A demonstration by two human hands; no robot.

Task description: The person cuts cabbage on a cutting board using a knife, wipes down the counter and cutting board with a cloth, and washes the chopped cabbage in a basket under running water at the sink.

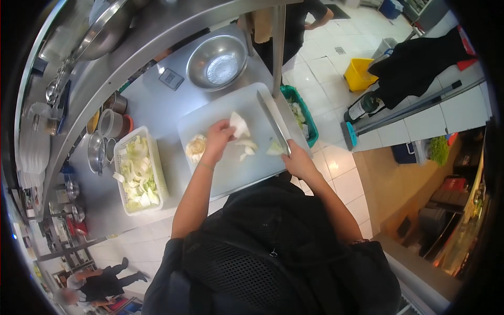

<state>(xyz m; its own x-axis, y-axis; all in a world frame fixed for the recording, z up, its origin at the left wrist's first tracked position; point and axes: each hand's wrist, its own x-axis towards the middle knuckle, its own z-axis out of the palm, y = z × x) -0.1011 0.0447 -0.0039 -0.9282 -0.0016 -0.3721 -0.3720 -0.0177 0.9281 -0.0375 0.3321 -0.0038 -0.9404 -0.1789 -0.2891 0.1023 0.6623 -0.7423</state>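
Observation:
My left hand is closed on a pale cabbage piece above the white cutting board. In my right hand is the handle of a large knife, its blade pointing away along the board's right side. Small cut pieces lie on the board between my hands, and a light green piece is beside the knife. Left of my left hand, a whitish round vegetable chunk rests at the board's left edge.
A white basket of cut cabbage stands left of the board. Beyond the board are a metal bowl and a small scale. A green-lined bin is at the right. One person stands across the counter, another lower left.

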